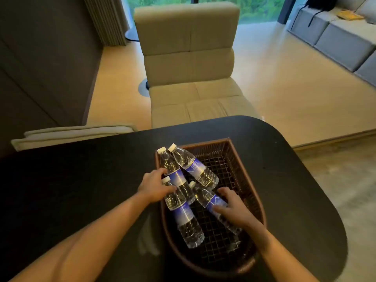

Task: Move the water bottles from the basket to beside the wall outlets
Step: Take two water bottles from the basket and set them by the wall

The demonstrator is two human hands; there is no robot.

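I am reaching into the basket [252,180]: my right hand [234,208] is wrapping a bottle [213,202] lying diagonally beneath it. My left hand [154,186] is curling around two bottle necks [169,185], bodies slanting toward me.

Viewpoint: worn on the head, above the black table [81,180]
Direction: aimed forward and down, past the table to a beige chair [189,58]
Nearness: basket [250,180] seen close
Shared views: none; one camera is used
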